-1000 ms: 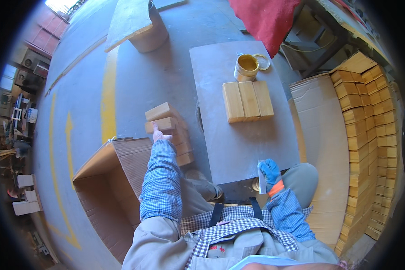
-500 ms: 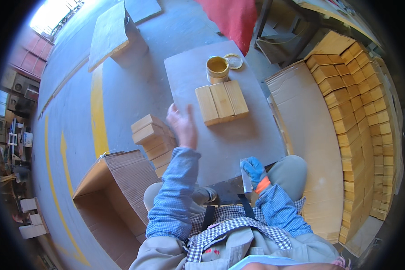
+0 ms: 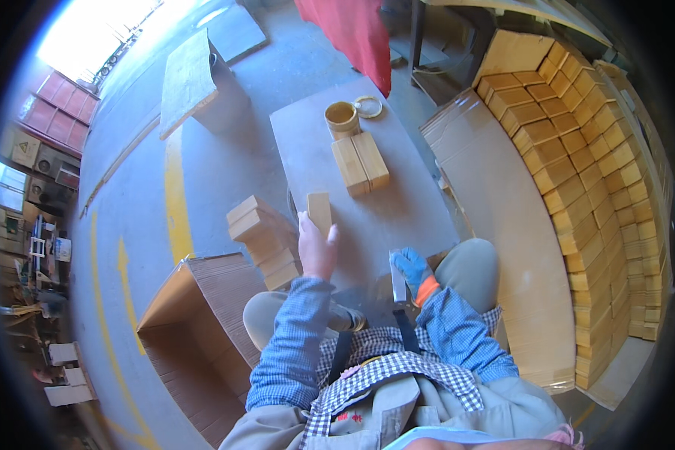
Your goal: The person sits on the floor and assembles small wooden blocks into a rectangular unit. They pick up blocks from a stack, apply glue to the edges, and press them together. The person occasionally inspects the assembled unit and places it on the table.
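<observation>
My left hand [image 3: 319,252], bare, grips a light wooden block [image 3: 319,210] over the left part of the grey tabletop [image 3: 409,214]. My right hand [image 3: 412,268], in a blue glove with an orange cuff, is closed on a flat, pale scraper-like strip [image 3: 398,279] by the near edge; its exact kind is unclear. Farther up the tabletop, two wooden blocks [image 3: 360,163] lie side by side. Touching their far end is an open tub [image 3: 342,118] of yellow-brown paste, its round lid [image 3: 368,107] beside it.
Wooden blocks are stacked [image 3: 261,232] left of the tabletop. An open cardboard box [image 3: 202,352] stands near left. At the right, a large carton holds rows of blocks [image 3: 570,172], its cardboard flap [image 3: 502,187] leaning toward me. Red cloth [image 3: 356,37] hangs at the far side.
My left hand, empty before, now grips a wooden block. Three blocks lay beside the tub; two lie there now. My right hand still holds the pale strip. The whole view has shifted slightly.
</observation>
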`<state>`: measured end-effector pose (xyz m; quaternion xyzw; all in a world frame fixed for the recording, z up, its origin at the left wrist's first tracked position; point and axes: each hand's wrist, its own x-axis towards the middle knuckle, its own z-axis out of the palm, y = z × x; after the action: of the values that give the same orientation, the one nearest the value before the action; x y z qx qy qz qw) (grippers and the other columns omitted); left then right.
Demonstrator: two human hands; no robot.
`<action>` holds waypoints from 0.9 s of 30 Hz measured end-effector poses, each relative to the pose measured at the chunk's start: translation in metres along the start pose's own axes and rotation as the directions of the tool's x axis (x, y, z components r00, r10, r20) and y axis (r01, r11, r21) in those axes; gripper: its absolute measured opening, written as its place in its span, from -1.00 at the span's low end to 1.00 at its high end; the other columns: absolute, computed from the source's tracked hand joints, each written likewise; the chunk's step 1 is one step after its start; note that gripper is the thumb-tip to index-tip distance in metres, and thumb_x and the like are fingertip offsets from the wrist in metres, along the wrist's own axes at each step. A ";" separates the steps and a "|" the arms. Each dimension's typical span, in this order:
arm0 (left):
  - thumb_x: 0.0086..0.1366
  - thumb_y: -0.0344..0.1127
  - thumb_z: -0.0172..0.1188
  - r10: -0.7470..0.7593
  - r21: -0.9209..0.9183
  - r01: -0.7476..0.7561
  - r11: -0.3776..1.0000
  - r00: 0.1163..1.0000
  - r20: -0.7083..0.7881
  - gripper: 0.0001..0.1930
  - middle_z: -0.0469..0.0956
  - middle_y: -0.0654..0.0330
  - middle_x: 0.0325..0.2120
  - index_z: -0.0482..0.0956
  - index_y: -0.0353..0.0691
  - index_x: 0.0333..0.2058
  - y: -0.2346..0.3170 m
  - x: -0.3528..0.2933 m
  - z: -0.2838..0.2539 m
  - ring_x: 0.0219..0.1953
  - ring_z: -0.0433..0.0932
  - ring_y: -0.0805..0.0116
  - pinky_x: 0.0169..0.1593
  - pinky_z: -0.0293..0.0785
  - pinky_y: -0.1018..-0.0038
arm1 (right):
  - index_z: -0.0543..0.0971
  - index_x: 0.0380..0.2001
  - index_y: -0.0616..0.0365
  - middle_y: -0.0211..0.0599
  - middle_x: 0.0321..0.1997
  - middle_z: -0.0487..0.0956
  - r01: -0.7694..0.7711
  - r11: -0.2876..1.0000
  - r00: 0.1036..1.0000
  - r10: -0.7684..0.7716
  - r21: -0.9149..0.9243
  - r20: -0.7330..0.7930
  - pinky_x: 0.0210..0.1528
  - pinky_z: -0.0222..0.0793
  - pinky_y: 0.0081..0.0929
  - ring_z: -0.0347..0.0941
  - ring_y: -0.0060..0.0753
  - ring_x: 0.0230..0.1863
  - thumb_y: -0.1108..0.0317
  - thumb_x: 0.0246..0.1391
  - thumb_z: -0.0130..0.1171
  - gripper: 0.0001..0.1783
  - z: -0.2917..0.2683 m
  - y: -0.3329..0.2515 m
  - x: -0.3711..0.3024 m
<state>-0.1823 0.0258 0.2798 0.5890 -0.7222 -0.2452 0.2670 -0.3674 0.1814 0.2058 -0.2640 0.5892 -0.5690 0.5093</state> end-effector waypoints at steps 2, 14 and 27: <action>0.22 -0.21 0.40 0.121 0.233 -0.114 0.966 0.993 -0.016 -0.15 0.25 -0.40 0.28 0.13 -0.43 0.34 0.007 -0.043 0.001 0.31 0.30 -0.33 0.34 0.29 0.12 | 0.54 -0.41 0.09 -0.63 -0.45 0.45 -0.002 0.998 1.000 0.001 0.059 0.023 -0.36 0.29 -0.61 0.29 -0.75 -0.42 0.28 0.30 0.24 -0.80 -0.001 0.003 0.003; 0.41 -0.20 0.16 0.008 0.100 -0.031 0.995 0.973 0.229 -0.49 0.29 -0.25 0.24 0.39 -0.11 0.30 0.028 -0.067 0.002 0.24 0.37 -0.23 0.26 0.38 0.11 | 0.64 -0.25 0.18 -0.50 -0.38 0.61 0.019 0.939 1.000 -0.026 -0.343 -0.015 -0.24 0.45 -0.53 0.43 -0.66 -0.34 0.22 0.30 0.27 -0.78 0.013 -0.012 -0.002; 0.39 -0.28 0.15 0.068 -0.063 -0.065 0.996 0.996 0.049 -0.57 0.40 -0.06 0.14 0.48 -0.23 0.20 0.017 -0.029 0.053 0.22 0.35 -0.08 0.31 0.27 0.13 | 0.59 -0.41 0.19 -0.20 -0.54 0.56 0.030 0.829 0.985 -0.119 -0.558 -0.124 -0.38 0.43 -0.35 0.42 -0.49 -0.51 0.14 0.24 0.30 -0.68 0.025 -0.031 -0.020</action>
<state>-0.2253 0.0597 0.2496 0.5496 -0.7403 -0.2732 0.2743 -0.3463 0.1822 0.2455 -0.3785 0.7551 -0.4121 0.3417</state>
